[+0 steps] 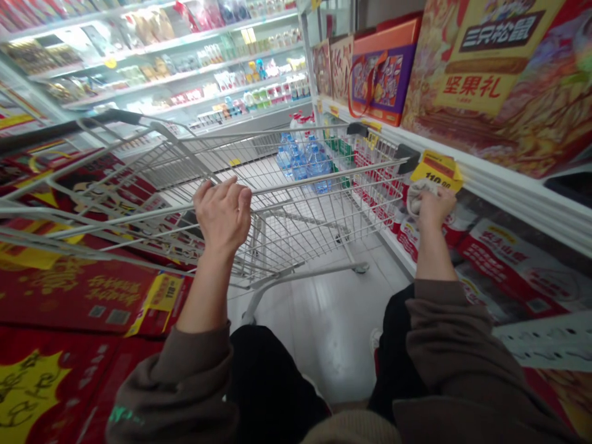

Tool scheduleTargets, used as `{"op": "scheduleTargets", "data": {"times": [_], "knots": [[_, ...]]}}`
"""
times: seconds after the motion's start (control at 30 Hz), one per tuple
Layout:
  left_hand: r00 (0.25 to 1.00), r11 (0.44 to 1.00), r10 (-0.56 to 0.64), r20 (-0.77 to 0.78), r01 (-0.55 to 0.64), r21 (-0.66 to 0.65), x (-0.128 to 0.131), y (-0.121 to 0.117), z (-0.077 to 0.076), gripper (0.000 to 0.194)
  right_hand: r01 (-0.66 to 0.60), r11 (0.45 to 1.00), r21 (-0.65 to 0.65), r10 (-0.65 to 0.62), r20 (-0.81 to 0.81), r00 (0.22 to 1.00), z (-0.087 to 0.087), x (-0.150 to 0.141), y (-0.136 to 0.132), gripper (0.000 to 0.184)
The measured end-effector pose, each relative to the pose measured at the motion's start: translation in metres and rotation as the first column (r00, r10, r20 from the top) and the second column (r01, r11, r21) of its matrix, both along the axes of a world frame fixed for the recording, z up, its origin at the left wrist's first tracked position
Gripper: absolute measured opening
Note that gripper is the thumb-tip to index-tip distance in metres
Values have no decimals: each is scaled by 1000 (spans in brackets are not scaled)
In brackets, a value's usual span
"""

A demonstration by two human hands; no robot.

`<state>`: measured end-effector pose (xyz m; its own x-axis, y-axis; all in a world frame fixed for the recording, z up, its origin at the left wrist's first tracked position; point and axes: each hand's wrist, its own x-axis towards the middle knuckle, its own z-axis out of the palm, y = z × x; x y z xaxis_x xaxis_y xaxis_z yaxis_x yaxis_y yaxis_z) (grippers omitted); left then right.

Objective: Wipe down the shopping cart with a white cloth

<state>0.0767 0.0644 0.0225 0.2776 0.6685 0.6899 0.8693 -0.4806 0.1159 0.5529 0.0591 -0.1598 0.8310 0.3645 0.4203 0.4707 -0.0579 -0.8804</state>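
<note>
A wire shopping cart [296,243] stands sideways across the aisle in front of me. My left hand [222,213] is wrapped over the cart's top side rail, fingers closed round it. At the right, my right hand [437,206] is closed on a pale crumpled cloth [420,196]. It is held near the shelf edge, over the lower part of a yellow price tag [437,171]. Just left of the cloth is the cart's dark corner piece [407,159]. The fingertips of my right hand are partly hidden.
Gift boxes [382,77] line the right shelf [522,179], with red-and-white packs [522,265] below. Blue water bottles [303,161] stand on the floor beyond the cart. Red cartons [92,290] are stacked at left. A lit display shelf [176,55] spans the back.
</note>
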Motion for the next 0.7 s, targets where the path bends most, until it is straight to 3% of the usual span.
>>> {"op": "scheduleTargets", "data": {"times": [0.1,0.3,0.47,0.6,0.7], "knots": [[999,1000,8,-31,-7,24,2,-2,1,61,25,997,-67,-26,-22,999,-7,-2,2,35],[997,998,28,-68,-24,63,1,-1,0,65,-137,982,-127,138,1,990,-7,-1,1,21],[998,997,39,-59,-34,71,0,0,-1,62,-99,990,-104,101,8,995,-5,1,-2,24],[998,998,36,-50,-33,61,0,1,-1,63,-145,983,-117,140,-51,989,-6,-5,-2,14],[999,999,27,-25,-25,45,1,1,0,62,-101,992,-79,97,-60,994,-5,-13,-5,13]]}}
